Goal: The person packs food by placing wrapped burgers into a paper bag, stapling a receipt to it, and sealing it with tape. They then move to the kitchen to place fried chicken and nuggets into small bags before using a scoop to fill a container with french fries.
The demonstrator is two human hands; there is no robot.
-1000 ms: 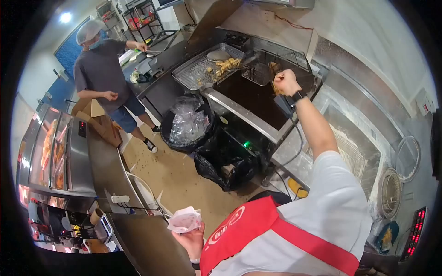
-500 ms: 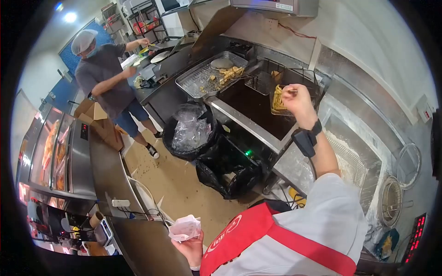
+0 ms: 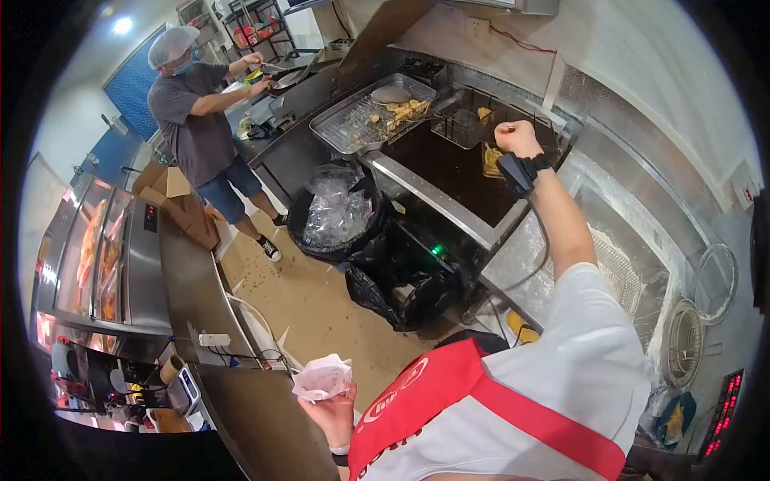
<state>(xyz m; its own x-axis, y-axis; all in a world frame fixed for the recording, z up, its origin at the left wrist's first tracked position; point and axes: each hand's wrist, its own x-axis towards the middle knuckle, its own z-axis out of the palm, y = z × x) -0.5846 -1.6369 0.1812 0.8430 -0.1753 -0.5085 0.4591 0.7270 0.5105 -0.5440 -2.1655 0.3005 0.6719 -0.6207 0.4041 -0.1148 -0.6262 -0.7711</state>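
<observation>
My left hand (image 3: pixel 335 414) holds an open paper bag (image 3: pixel 322 378) from below, near my apron. Over the far right part of the fryer (image 3: pixel 449 200), my right hand (image 3: pixel 519 138) is closed with the fingers bent; what it grips is hidden. Just below it, yellow fries (image 3: pixel 492 160) show in a basket, partly covered by my wrist, which wears a black device. To the left, a metal tray with a wire rack (image 3: pixel 341 128) holds fried pieces (image 3: pixel 407 115) and a round metal strainer (image 3: pixel 391 94).
A person in a hair net (image 3: pixel 192 120) works at the back counter. Bins with black bags (image 3: pixel 405 289) stand before the fryer. A glass food warmer (image 3: pixel 96 248) and a cardboard box (image 3: pixel 178 204) are at the left. A floury tray with a mesh basket (image 3: pixel 613 272) lies at the right.
My right hand has moved up and toward the back of the fryer, and the basket of fries sits lower, beneath it. The other person's arms have shifted. My left hand still holds the bag.
</observation>
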